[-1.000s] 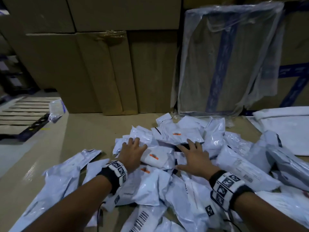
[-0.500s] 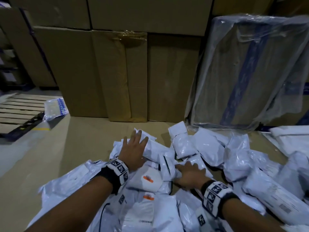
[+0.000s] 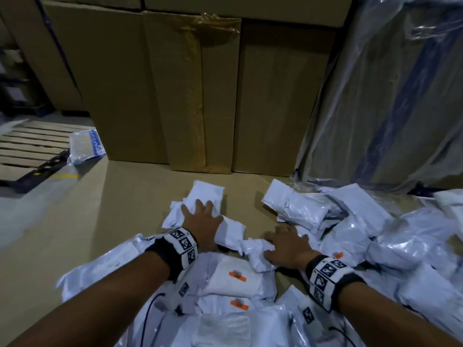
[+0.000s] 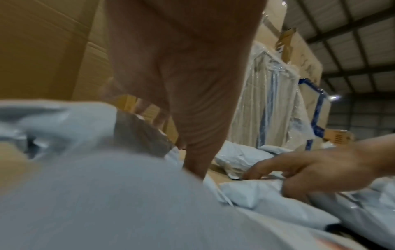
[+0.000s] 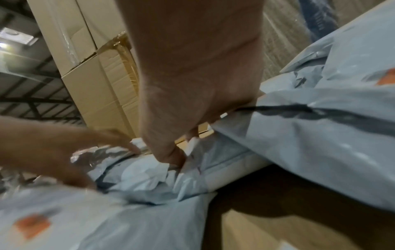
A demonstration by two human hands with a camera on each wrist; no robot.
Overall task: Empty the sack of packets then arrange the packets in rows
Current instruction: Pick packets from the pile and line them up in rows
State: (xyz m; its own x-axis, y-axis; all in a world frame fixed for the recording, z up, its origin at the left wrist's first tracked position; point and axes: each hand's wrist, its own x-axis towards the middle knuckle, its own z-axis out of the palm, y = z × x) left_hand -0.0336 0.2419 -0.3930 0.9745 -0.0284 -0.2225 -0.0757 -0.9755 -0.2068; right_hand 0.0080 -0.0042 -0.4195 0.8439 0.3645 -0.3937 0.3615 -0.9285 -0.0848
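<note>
Several white plastic packets [image 3: 413,249] lie heaped on a cardboard sheet [image 3: 105,211]; two near me carry orange labels [image 3: 238,273]. My left hand [image 3: 200,216] lies flat with spread fingers on a small group of packets [image 3: 208,194] pushed out ahead of the heap. My right hand [image 3: 285,246] rests with spread fingers on a crumpled packet [image 3: 255,251] beside it. In the left wrist view the left hand [image 4: 188,104] presses down on a packet [image 4: 107,186]. From the right wrist, the right hand's thumb [image 5: 171,157] touches a packet [image 5: 149,174]. A white sack edge [image 3: 448,196] shows at far right.
Tall cardboard boxes [image 3: 190,91] wall off the back. A plastic-wrapped panel with blue tape [image 3: 390,96] leans at back right. A wooden pallet [image 3: 30,146] and a clear bag with blue print [image 3: 86,146] lie at left. Bare cardboard shows left of the heap.
My left hand slid forward, pushing a few packets away from the heap. The right hand moved left onto a crumpled packet. A bare gap opened between the two packet groups.
</note>
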